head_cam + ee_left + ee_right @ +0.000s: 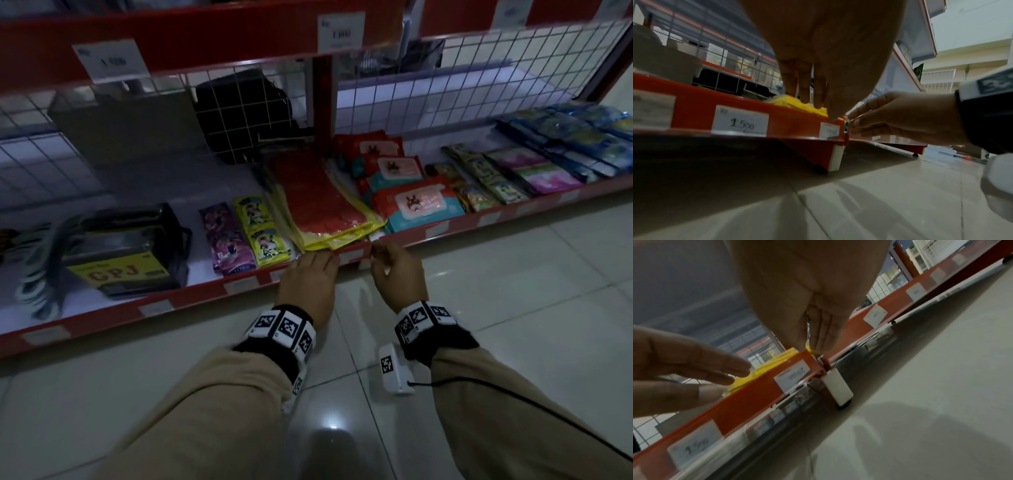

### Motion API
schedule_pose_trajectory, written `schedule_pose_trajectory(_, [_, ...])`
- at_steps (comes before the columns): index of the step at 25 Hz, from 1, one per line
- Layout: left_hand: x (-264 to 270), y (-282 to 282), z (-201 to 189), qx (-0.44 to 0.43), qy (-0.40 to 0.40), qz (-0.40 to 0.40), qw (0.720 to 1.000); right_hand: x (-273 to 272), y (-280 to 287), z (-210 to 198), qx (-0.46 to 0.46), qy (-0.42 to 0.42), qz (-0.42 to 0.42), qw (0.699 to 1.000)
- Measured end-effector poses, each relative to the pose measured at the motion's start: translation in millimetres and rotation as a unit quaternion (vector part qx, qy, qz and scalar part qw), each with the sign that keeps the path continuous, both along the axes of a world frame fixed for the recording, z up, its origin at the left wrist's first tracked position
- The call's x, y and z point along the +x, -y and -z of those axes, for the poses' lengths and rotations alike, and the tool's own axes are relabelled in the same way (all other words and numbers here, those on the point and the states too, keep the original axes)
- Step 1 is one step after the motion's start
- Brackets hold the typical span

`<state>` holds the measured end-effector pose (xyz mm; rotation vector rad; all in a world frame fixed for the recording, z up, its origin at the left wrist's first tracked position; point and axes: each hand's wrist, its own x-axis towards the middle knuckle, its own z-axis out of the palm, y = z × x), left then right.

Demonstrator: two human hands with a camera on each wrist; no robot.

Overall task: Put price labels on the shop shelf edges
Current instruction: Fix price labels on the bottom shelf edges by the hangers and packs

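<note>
The red bottom shelf edge [191, 294] carries a white price label [352, 255] between my two hands; it reads about 28.000 in the right wrist view [792, 375]. My left hand [317, 260] lies just left of that label, its straight fingers [803, 91] resting on the rail's top and the yellow packet behind it. My right hand [376, 248] is just right of the label, where thumb and fingers [818, 340] pinch the top of the shelf edge at its end. Whether a loose label is between them is hidden.
Other labels sit along the rail, one reading 1.500 [741, 121]. Behind it lie a red and yellow packet [325, 205], wet wipes [418, 205], sachets [253, 236] and a GPJ box [120, 263]. A white rail end cap [837, 392] meets the tiled floor [513, 308].
</note>
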<state>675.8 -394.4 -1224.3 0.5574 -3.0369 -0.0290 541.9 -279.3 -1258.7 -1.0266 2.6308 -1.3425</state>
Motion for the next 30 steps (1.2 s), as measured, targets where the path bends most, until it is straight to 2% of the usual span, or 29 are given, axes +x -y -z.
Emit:
schedule_pose_trajectory(7, [-1, 3, 13, 0.014, 0.003, -0.005, 1.000, 18, 10, 17, -0.044, 0.031, 0.039, 0.998])
schedule_pose_trajectory(10, [1, 1, 16, 0.011, -0.003, -0.018, 1.000, 17, 8, 18, -0.068, 0.014, 0.031, 0.997])
schedule_pose_trajectory(15, [-2, 1, 16, -0.006, -0.006, -0.039, 0.999, 4, 12, 15, 0.059, -0.076, 0.011, 0.995])
schedule_pose_trajectory(17, [-4, 1, 15, -0.001, -0.020, -0.047, 0.999, 0, 16, 12, 0.071, -0.127, -0.002, 0.989])
schedule_pose_trajectory(21, [-9, 3, 14, -0.004, -0.021, -0.047, 0.999, -5, 17, 8, 0.074, -0.163, -0.067, 0.982])
schedule_pose_trajectory(26, [-11, 3, 14, 0.009, -0.024, -0.040, 0.999, -4, 18, 5, 0.196, -0.213, -0.096, 0.952])
schedule_pose_trajectory(28, [-11, 4, 15, 0.022, -0.028, -0.038, 0.999, -5, 20, 3, 0.177, -0.195, -0.080, 0.961])
schedule_pose_trajectory(30, [-11, 6, 14, 0.048, -0.036, -0.036, 0.998, -7, 21, 0, 0.101, -0.160, -0.070, 0.979])
